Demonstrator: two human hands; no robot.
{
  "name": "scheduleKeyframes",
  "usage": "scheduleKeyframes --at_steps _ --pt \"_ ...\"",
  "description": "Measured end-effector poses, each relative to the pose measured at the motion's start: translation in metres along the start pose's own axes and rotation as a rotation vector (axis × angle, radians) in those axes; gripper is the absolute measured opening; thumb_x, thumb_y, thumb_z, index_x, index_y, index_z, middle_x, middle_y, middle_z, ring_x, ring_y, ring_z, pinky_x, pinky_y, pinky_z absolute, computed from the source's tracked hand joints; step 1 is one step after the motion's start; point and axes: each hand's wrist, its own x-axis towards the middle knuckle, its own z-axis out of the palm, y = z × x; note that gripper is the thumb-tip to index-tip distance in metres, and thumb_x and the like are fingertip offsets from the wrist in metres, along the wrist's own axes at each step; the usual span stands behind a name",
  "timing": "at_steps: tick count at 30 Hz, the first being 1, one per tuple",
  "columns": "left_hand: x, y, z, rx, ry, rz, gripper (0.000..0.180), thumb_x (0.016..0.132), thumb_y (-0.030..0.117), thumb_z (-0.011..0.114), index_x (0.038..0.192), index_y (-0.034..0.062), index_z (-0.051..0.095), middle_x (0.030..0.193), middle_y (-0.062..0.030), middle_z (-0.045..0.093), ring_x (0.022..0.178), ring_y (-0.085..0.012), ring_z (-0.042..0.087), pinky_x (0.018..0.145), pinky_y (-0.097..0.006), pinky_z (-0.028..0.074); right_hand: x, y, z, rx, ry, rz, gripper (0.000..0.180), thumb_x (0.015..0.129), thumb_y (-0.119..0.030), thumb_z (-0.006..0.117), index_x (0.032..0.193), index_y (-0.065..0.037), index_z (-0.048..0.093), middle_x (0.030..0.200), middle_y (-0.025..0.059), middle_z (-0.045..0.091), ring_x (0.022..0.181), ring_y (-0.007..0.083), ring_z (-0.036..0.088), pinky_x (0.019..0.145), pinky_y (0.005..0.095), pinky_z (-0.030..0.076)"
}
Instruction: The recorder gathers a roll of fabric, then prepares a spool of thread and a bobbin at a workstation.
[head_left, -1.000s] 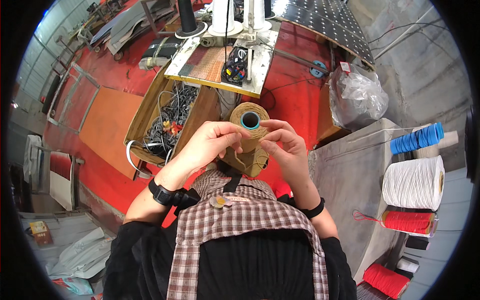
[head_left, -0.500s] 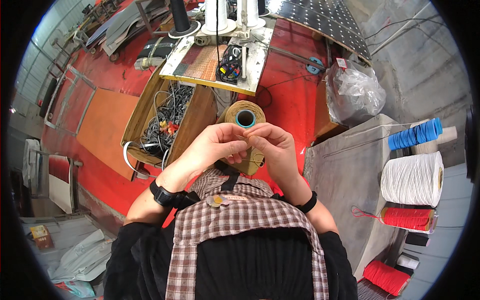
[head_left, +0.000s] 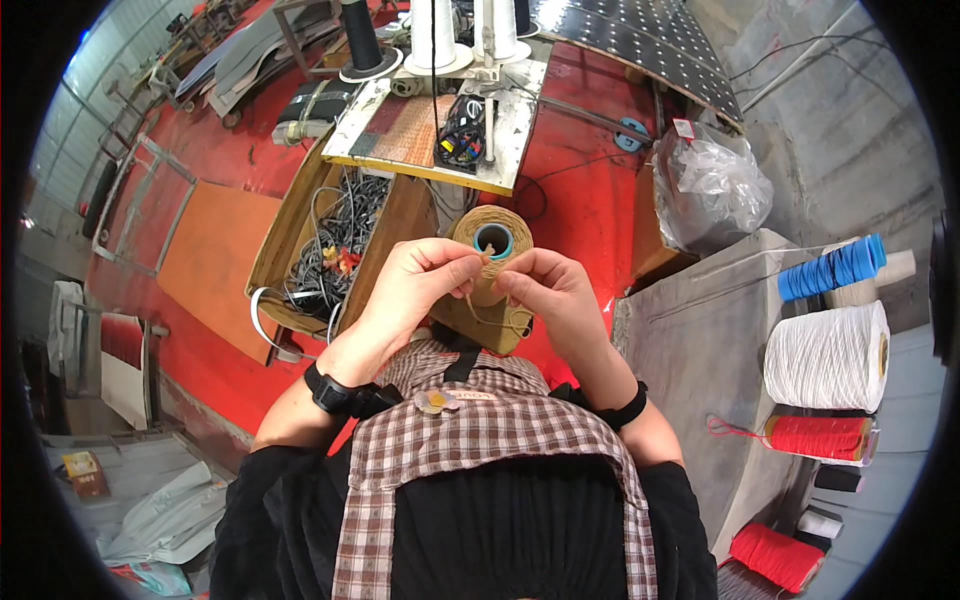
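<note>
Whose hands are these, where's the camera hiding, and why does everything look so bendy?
There's no robot here, just a person's two bare hands. The camera sits on that person's head, looking down, and its wide fisheye lens bends straight edges. The left hand pinches a tan yarn strand between thumb and finger. The right hand has its fingertips very close by; whether they hold the strand too is too small to tell. Just beyond is a spool of tan yarn with a teal-rimmed core. Farther off, a yellow-edged table carries a black thread spool and white ones. At the right are blue, white and red spools.
</note>
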Motion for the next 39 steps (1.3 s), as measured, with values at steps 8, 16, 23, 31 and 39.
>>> scheduleKeyframes --at_steps 8,16,23,31,39 --pt "-0.001 0.002 0.007 0.021 -0.035 -0.017 0.009 0.088 0.007 0.063 0.093 0.0015 0.068 0.076 -0.0001 0.064 0.067 -0.0043 0.055 0.060 -0.018 0.045 -0.003 -0.004 0.004 -0.048 -0.026 0.025 0.010 0.087 -0.010 0.064 0.088 -0.001 0.063 0.078 -0.0002 0.063 0.067 0.0028 0.052 0.059 0.0185 0.041" --pt "-0.005 0.003 0.008 0.119 0.001 0.038 0.008 0.090 0.008 0.062 0.093 0.0021 0.066 0.073 0.0028 0.060 0.065 -0.0027 0.051 0.057 -0.017 0.041 -0.001 0.005 -0.001 -0.227 -0.002 -0.038 0.019 0.085 -0.009 0.066 0.101 0.001 0.063 0.085 0.0005 0.064 0.068 0.0025 0.054 0.059 0.0174 0.041" --pt "-0.001 -0.010 0.000 0.309 0.025 0.282 0.006 0.090 0.007 0.062 0.092 0.0014 0.065 0.072 0.0044 0.058 0.065 -0.0019 0.049 0.057 -0.017 0.040 -0.002 -0.013 0.013 0.159 -0.145 0.215 0.028 0.088 -0.011 0.064 0.112 0.000 0.056 0.082 0.0024 0.062 0.063 0.0070 0.058 0.050 0.0175 0.038" --pt "-0.004 -0.006 -0.002 0.328 0.038 0.208 0.008 0.088 0.005 0.062 0.090 -0.0020 0.065 0.081 0.0019 0.058 0.067 -0.0035 0.051 0.059 -0.019 0.041 -0.001 -0.003 0.008 0.229 -0.072 0.244 0.010 0.089 -0.013 0.063 0.088 -0.004 0.060 0.068 -0.0038 0.054 0.056 0.0025 0.047 0.050 0.0167 0.035" --pt "-0.006 -0.003 -0.001 0.228 0.034 0.182 0.010 0.087 0.004 0.063 0.093 -0.0019 0.069 0.083 0.0014 0.059 0.069 -0.0038 0.052 0.060 -0.019 0.040 0.004 0.007 0.007 0.177 0.054 0.054 0.010 0.090 -0.014 0.063 0.088 -0.004 0.060 0.067 -0.0057 0.053 0.055 -0.0003 0.040 0.049 0.0169 0.029"
